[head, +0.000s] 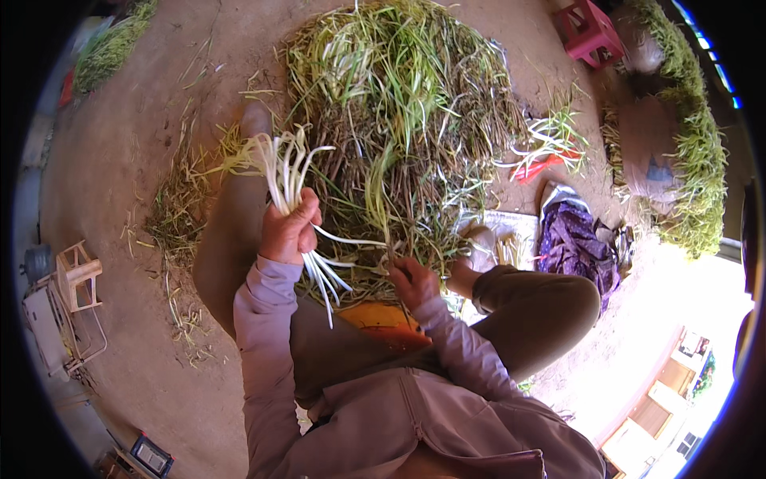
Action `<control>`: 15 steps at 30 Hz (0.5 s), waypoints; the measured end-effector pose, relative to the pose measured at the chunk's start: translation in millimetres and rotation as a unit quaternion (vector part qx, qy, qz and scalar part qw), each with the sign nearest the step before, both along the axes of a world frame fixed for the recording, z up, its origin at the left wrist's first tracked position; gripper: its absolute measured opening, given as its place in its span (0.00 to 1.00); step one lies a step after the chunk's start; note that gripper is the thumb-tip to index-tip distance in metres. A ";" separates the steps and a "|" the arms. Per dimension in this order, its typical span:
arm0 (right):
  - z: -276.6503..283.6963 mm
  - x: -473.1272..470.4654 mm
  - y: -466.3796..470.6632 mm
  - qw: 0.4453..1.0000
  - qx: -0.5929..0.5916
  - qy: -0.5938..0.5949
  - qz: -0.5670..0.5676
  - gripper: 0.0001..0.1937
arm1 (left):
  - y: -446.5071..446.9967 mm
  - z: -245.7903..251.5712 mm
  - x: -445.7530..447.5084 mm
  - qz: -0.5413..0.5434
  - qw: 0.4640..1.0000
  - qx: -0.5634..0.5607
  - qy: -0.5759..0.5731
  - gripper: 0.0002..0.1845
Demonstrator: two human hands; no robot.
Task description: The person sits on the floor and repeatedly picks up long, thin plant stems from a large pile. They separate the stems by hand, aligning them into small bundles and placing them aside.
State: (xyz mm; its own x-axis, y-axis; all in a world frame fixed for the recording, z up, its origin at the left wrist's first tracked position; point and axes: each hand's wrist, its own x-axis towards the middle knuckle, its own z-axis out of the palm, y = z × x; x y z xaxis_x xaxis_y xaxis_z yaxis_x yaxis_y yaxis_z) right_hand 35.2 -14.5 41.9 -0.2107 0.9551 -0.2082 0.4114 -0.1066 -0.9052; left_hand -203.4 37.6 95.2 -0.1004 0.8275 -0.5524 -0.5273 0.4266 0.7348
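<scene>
My left hand point(291, 227) is closed around a bunch of long white plant stalks point(288, 170); their pale, leafy ends fan out above the fist and thin white ends hang below it. One stalk from the bunch reaches across towards my right hand point(413, 280). My right hand has its fingers curled at the lower edge of a large heap of green and brown stalks point(413, 102), by a thin upright stem or stalk; what exactly it grips cannot be told. An orange-yellow surface point(383, 320) shows between my legs, below the heap.
Loose trimmings point(179, 209) lie on the earthen floor at the left. Right of the heap are a small bunch of stalks point(547, 141) with a red tie, a purple dotted cloth point(574, 245) and a pink plastic stool point(589, 33). A wooden stool point(79, 275) stands far left.
</scene>
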 end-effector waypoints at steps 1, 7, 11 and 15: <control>-0.2 0.4 -0.2 0.999 0.021 -0.033 0.013 0.08 | 1.1 -3.8 4.2 -0.002 1.000 -0.009 0.010 0.10; 28.1 -22.4 7.2 0.993 0.106 -0.016 0.053 0.08 | -8.8 -25.8 28.6 -0.044 0.999 -0.007 0.004 0.10; 24.2 -23.6 2.6 0.988 0.122 -0.034 0.089 0.09 | -18.3 -40.9 47.5 -0.056 0.998 -0.022 0.035 0.09; 17.4 -21.2 1.5 0.985 0.120 -0.062 0.108 0.09 | -18.3 -43.6 50.8 -0.045 0.998 -0.036 0.013 0.09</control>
